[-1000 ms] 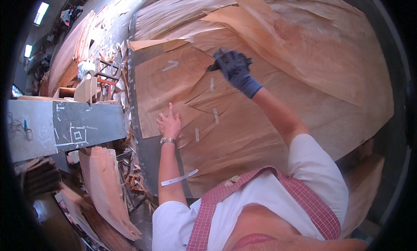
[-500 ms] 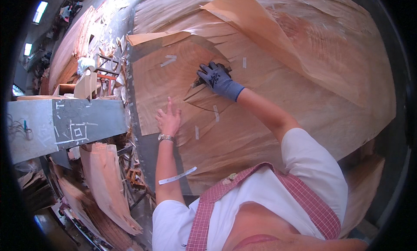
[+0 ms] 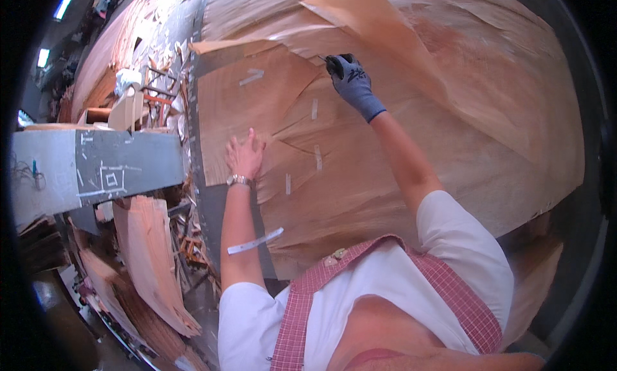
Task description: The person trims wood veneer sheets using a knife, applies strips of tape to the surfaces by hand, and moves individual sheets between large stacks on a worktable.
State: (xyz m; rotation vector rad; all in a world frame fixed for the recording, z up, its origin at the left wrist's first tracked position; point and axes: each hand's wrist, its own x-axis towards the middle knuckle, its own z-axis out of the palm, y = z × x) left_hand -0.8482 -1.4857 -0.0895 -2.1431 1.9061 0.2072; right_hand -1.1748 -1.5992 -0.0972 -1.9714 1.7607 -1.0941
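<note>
My bare left hand (image 3: 244, 158), a watch on its wrist, lies with spread fingers on a smaller wood veneer piece (image 3: 234, 107). This piece rests beside a large, wavy veneer sheet (image 3: 398, 172), and a slanting seam runs between them. My right hand (image 3: 351, 79), in a grey-blue glove with dark fingertips, is closed near the far end of that seam. A thin pointed tip shows at its fingers; the rest of what it holds is hidden. White tape strips (image 3: 318, 158) stick to the veneer. Another tape strip (image 3: 255, 240) hangs on my left forearm.
A folded veneer flap (image 3: 373, 37) lies across the far part of the sheet. To the left stand a grey side table (image 3: 135, 165) and stacked veneer sheets (image 3: 151, 255). Scraps and a wooden frame (image 3: 160, 85) crowd the far left.
My right hand has moved away from me and slightly right, along the seam. The dark torn strips and gap near it no longer show; the veneer edges now meet closely. My left hand stays flat.
</note>
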